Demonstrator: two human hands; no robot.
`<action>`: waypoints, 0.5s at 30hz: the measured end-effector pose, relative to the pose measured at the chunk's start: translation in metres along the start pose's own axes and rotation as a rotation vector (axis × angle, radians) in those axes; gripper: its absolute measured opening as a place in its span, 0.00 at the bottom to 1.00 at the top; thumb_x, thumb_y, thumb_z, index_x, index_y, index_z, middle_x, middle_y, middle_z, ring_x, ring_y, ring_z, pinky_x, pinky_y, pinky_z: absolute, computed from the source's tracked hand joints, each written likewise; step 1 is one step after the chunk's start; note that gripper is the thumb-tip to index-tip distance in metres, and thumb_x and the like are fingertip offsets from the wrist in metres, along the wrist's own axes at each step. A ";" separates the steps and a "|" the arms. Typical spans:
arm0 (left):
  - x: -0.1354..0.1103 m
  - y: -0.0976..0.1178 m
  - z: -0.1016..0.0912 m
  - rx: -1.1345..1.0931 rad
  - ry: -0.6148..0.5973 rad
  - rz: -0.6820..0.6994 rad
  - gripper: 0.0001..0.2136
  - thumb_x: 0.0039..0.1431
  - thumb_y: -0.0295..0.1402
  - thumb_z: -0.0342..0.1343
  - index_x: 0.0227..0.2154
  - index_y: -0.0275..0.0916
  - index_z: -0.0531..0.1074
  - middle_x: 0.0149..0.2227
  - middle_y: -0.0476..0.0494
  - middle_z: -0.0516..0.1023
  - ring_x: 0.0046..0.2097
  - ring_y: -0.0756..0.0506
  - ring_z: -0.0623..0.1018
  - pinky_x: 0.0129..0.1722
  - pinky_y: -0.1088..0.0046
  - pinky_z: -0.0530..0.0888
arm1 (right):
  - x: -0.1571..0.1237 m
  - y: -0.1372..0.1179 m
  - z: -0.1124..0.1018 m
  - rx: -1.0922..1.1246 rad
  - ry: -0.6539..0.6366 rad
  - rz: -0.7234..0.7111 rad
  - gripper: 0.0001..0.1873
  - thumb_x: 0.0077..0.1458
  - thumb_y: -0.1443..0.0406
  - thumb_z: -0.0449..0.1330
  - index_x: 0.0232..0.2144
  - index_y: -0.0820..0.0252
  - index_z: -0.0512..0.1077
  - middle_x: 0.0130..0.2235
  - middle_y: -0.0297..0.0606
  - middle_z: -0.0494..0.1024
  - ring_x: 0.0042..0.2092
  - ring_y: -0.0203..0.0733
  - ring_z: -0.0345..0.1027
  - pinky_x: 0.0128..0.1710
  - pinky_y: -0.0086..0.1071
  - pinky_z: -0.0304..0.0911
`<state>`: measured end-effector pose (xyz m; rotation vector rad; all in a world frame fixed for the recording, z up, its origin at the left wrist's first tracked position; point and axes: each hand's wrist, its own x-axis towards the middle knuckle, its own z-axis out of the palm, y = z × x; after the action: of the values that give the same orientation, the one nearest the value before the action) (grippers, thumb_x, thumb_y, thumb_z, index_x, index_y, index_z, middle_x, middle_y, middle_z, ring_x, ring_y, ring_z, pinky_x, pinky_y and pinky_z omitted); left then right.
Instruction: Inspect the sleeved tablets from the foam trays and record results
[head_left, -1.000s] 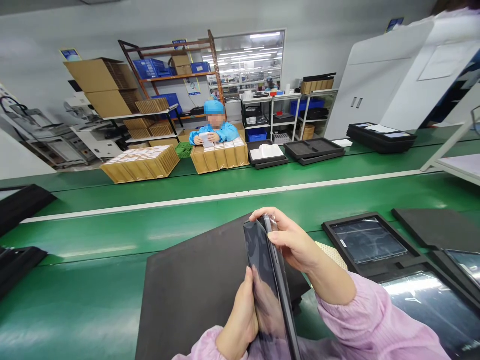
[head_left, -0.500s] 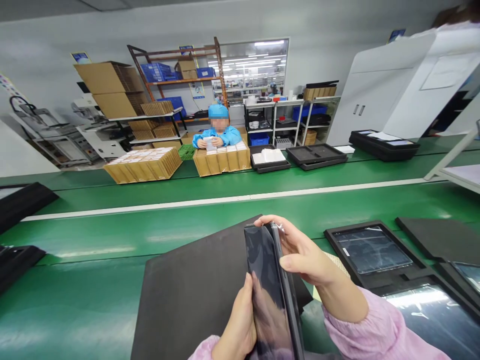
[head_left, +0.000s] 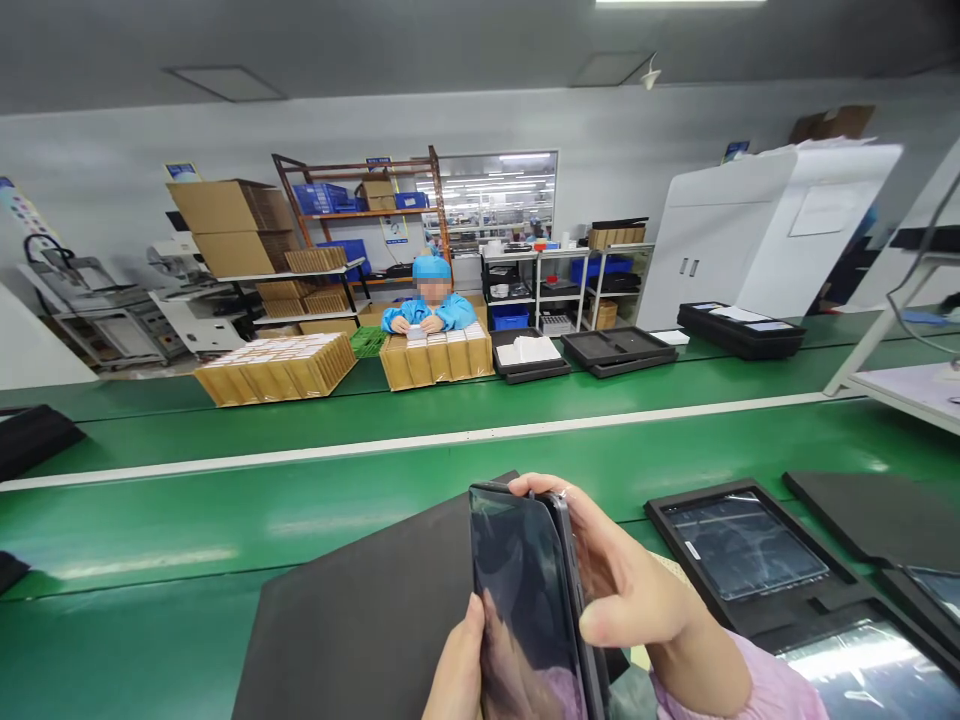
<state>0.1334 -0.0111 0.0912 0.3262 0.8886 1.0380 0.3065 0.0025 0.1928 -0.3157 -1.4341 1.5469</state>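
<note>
Upright in front of me is a glossy dark tablet screen [head_left: 517,590], its face mirroring my fingers. A dark grey tablet casing [head_left: 576,590] stands close against its right side, with a narrow gap between the two near the top. My left hand [head_left: 459,660] grips the screen's left edge, thumb on the glass. At the top right corner, my right hand [head_left: 622,585] curls its fingers over the casing, its thumb beside the casing's edge. Some clear film shows at those fingertips. Below lies a large black foam sheet [head_left: 360,610].
Black foam trays [head_left: 840,590] holding dark screens lie at right, beside a black foam board [head_left: 877,515]. Across the green bench [head_left: 150,530], a co-worker in blue [head_left: 435,300] handles items at a cardboard divider box [head_left: 439,362]. A white stand [head_left: 862,350] is at far right.
My view has tilted up, so the bench sits lower. The screen now faces me more. My right thumb has come away from the casing's side. The co-worker's hands have lowered to the box.
</note>
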 end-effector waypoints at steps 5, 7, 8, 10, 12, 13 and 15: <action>-0.005 0.002 0.010 0.110 0.202 -0.067 0.12 0.61 0.37 0.53 0.34 0.35 0.79 0.35 0.40 0.83 0.46 0.42 0.80 0.54 0.66 0.71 | 0.002 0.007 -0.005 -0.069 0.051 0.008 0.43 0.41 0.56 0.72 0.58 0.51 0.59 0.58 0.45 0.61 0.54 0.46 0.63 0.51 0.36 0.62; -0.004 0.002 0.015 0.116 0.237 -0.102 0.14 0.62 0.38 0.51 0.35 0.34 0.78 0.35 0.40 0.82 0.44 0.43 0.80 0.52 0.68 0.72 | 0.007 0.011 -0.008 -0.086 0.135 0.014 0.45 0.39 0.55 0.72 0.58 0.51 0.60 0.61 0.44 0.60 0.56 0.47 0.62 0.51 0.37 0.63; -0.003 0.002 0.017 0.114 0.250 -0.121 0.14 0.63 0.39 0.51 0.35 0.34 0.78 0.35 0.39 0.82 0.44 0.44 0.80 0.51 0.70 0.73 | 0.011 0.014 -0.011 -0.094 0.193 0.015 0.45 0.38 0.55 0.72 0.58 0.50 0.61 0.61 0.43 0.60 0.57 0.48 0.61 0.52 0.37 0.63; 0.001 0.004 0.019 0.118 0.296 -0.148 0.15 0.62 0.40 0.52 0.35 0.33 0.77 0.37 0.39 0.82 0.43 0.46 0.80 0.48 0.73 0.73 | 0.021 0.020 -0.017 -0.098 0.306 0.026 0.44 0.37 0.57 0.71 0.58 0.50 0.62 0.61 0.41 0.62 0.58 0.50 0.59 0.54 0.39 0.62; 0.005 0.006 0.020 0.128 0.338 -0.165 0.15 0.61 0.41 0.53 0.35 0.33 0.77 0.36 0.40 0.82 0.41 0.46 0.80 0.45 0.75 0.74 | 0.030 0.026 -0.023 -0.084 0.389 0.048 0.43 0.37 0.61 0.69 0.58 0.48 0.63 0.61 0.38 0.63 0.60 0.50 0.57 0.56 0.41 0.60; 0.007 0.007 0.020 0.125 0.336 -0.184 0.15 0.60 0.42 0.54 0.35 0.32 0.77 0.35 0.40 0.82 0.40 0.46 0.80 0.43 0.75 0.75 | 0.034 0.029 -0.026 -0.075 0.418 0.061 0.42 0.38 0.62 0.68 0.58 0.48 0.63 0.62 0.37 0.63 0.60 0.49 0.57 0.57 0.42 0.59; 0.009 0.009 0.018 0.105 0.302 -0.214 0.16 0.58 0.43 0.56 0.34 0.32 0.76 0.33 0.40 0.81 0.37 0.46 0.80 0.39 0.74 0.76 | 0.039 0.034 -0.029 -0.065 0.460 0.084 0.41 0.39 0.63 0.66 0.58 0.47 0.62 0.62 0.34 0.62 0.59 0.48 0.58 0.59 0.42 0.56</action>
<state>0.1434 0.0039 0.1041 0.1589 1.2250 0.8551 0.2924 0.0556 0.1709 -0.7287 -1.1194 1.3807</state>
